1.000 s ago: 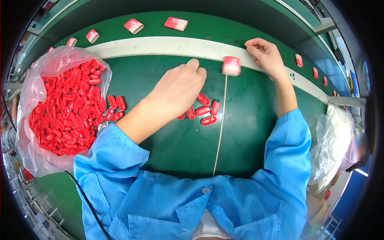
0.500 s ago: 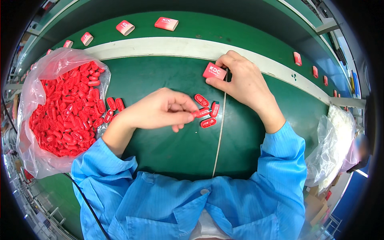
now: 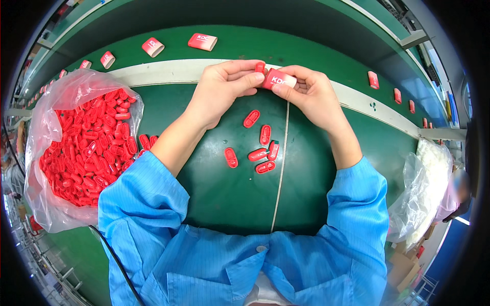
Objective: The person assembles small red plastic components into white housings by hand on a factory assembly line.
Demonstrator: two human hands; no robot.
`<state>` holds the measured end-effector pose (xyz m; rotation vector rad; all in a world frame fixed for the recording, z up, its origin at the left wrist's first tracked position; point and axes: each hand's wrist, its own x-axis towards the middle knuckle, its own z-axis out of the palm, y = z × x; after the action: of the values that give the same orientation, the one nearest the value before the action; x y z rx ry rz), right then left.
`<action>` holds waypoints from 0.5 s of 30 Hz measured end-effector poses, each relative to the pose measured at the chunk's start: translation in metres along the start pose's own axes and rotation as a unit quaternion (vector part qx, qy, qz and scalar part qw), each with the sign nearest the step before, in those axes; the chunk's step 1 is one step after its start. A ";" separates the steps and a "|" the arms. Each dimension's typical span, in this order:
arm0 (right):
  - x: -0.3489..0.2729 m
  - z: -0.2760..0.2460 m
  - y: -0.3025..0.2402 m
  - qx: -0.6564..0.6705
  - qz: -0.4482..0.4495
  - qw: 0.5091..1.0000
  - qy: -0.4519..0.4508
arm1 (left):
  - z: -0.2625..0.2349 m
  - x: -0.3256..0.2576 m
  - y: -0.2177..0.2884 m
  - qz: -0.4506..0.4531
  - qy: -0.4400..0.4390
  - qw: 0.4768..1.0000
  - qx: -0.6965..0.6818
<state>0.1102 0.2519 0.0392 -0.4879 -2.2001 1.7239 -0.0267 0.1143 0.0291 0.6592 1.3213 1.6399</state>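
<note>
Between thumb and fingers, my left hand point(image 3: 222, 86) pinches a small red oval plastic cap point(image 3: 260, 67) at the left end of a flat red-to-white case point(image 3: 278, 79). That case is gripped by my right hand point(image 3: 312, 99), its printed face upward. The cap stands on edge close against the case; whether it has entered the end cannot be told. Below my hands, several loose red oval caps point(image 3: 265, 134) lie scattered on the green work surface point(image 3: 219, 196), some with their hollow side up.
A clear plastic bag point(image 3: 38, 173) heaped with red caps point(image 3: 84, 148) stands at the left, a few caps spilled beside it. Beyond a white rail point(image 3: 163, 70), similar cases point(image 3: 203, 42) sit in a row on a green strip. At the right hangs a bag of whitish material point(image 3: 431, 168).
My left hand has moved up and right, bringing a cap to the case in my right hand. More caps lie spread on the surface. The cases beyond the rail have shifted slightly left.
</note>
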 end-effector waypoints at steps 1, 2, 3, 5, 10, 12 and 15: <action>0.000 0.002 0.002 -0.022 -0.008 1.000 -0.004 | 0.000 -0.002 -0.002 0.003 0.009 0.999 0.035; -0.001 0.004 0.004 -0.044 -0.016 0.999 -0.008 | 0.000 -0.002 -0.004 -0.001 0.011 0.999 0.035; -0.001 0.005 0.000 -0.031 -0.021 0.999 0.000 | 0.001 -0.003 -0.005 0.020 0.006 0.998 0.052; -0.002 0.006 -0.004 -0.024 -0.009 1.000 -0.003 | 0.001 -0.005 -0.008 0.039 0.002 0.997 0.066; -0.006 0.007 -0.005 -0.078 -0.035 0.996 0.012 | 0.000 -0.007 -0.006 0.087 0.000 0.990 0.107; -0.007 0.007 -0.006 -0.074 -0.041 0.996 0.006 | 0.000 -0.009 -0.002 0.094 -0.008 0.986 0.140; -0.010 0.005 -0.012 -0.126 -0.020 0.992 -0.008 | 0.001 -0.011 -0.002 0.102 -0.006 0.978 0.183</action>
<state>0.1160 0.2408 0.0494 -0.4849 -2.4345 1.4420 -0.0206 0.1052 0.0283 1.0513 1.6071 1.5586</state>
